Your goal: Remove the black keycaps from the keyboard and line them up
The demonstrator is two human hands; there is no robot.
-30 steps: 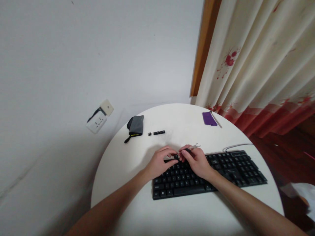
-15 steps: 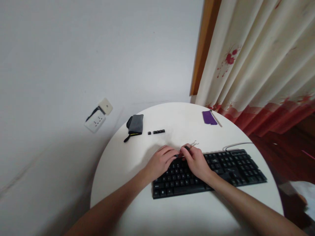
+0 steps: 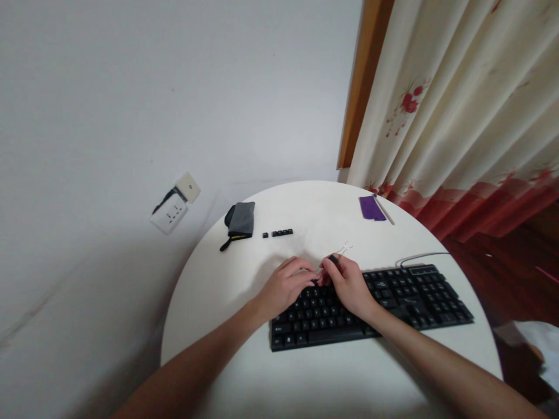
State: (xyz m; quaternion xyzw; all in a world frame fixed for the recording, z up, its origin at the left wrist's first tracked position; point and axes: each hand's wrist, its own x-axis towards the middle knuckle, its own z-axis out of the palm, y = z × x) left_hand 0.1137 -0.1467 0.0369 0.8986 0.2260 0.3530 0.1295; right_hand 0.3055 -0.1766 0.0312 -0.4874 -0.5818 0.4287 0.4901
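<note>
A black keyboard (image 3: pixel 336 336) lies across the table in front of me, slightly tilted, its upper left part under my hands. My right hand (image 3: pixel 347 285) is closed on a keycap puller (image 3: pixel 333 258) with a black handle; its thin wire prongs stick out past the fingers, away from me. My left hand (image 3: pixel 286 288) hovers over the keyboard's upper left corner, fingers curled and pinched together close to the right fingertips. Whatever lies between its fingertips is too small and covered to make out. Beyond the hands, several loose black keycaps (image 3: pixel 282 233) stand in a short row, with a single keycap (image 3: pixel 265 235) beside them.
A grey pouch (image 3: pixel 241 219) with a black strap lies at the table's left back. At the right back are a purple cloth (image 3: pixel 371 208) and a thin stick (image 3: pixel 384 210). The keyboard cable (image 3: pixel 421 256) curves along the right. Wall and curtain (image 3: pixel 437 116) border the round white table (image 3: pixel 314 198).
The keycap puller has turned a little in my right hand, its wire prongs now pointing further up and away. My left fingertips have shifted slightly toward the right hand.
</note>
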